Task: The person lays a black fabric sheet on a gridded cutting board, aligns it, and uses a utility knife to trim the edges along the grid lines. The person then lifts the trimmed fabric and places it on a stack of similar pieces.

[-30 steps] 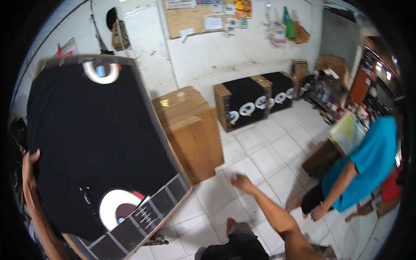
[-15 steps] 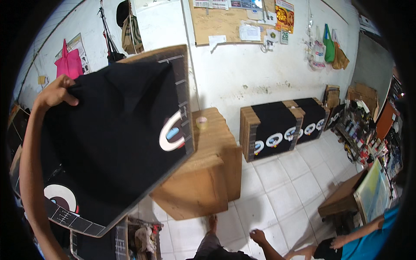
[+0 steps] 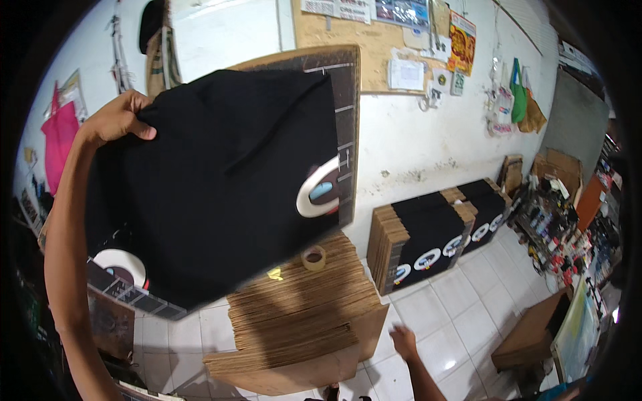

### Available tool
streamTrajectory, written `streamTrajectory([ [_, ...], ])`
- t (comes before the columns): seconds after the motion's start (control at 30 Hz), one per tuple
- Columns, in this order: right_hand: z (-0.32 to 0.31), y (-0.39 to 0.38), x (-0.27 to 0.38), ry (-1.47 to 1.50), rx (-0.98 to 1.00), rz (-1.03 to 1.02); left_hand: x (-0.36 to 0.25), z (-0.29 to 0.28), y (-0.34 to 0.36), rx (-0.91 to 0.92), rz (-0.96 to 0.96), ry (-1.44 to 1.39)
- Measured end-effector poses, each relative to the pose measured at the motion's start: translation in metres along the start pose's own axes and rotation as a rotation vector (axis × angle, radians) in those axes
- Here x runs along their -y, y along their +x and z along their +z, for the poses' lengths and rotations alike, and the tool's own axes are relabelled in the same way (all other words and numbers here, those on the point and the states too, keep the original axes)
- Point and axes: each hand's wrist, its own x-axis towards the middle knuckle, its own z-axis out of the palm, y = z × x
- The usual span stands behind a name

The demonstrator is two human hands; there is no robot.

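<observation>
Up at the left, my left hand [image 3: 124, 120] is closed on the upper edge of a black cloth [image 3: 221, 147], thumb in front. The cloth lies over a large flat board [image 3: 349, 134], held tilted in the air; its dark border with white ruled marks shows at the right and lower edges. White ring-shaped prints with blue centres sit near two of its corners. My right hand [image 3: 404, 342] hangs low, with nothing in it and its fingers loosely apart, beside a block of tightly packed brown boards [image 3: 307, 294]. A tape roll [image 3: 313, 258] rests on that block.
Two more packs of boards wrapped in black printed cloth [image 3: 431, 234] stand against the white wall. A cluttered rack [image 3: 542, 227] is at the right, near a wooden box [image 3: 528, 327]. Bags hang on the wall, with a noticeboard [image 3: 371, 63] higher up.
The board with the black cloth has moved right and up in view, with my left hand on it. My view has shifted, showing more of the packed boards' top. My right hand is higher in view.
</observation>
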Motion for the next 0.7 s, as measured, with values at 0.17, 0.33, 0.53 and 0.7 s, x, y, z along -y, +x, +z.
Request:
streamTrajectory([
  [0.17,0.019,0.069,0.097,0.438,-0.061,-0.01,0.057,0.042,0.091,-0.052,0.015,0.116],
  [0.33,0.023,-0.026,0.026,0.101,0.086,0.178,0.109,0.079,0.158,-0.052,0.06,0.094],
  [0.53,-0.01,-0.22,-0.118,-0.127,0.024,0.739,0.178,0.108,0.237,0.05,0.137,-0.014],
  [0.7,-0.043,-0.336,-0.188,0.267,-0.329,1.213,0.246,0.099,0.323,-0.263,0.09,0.768],
])
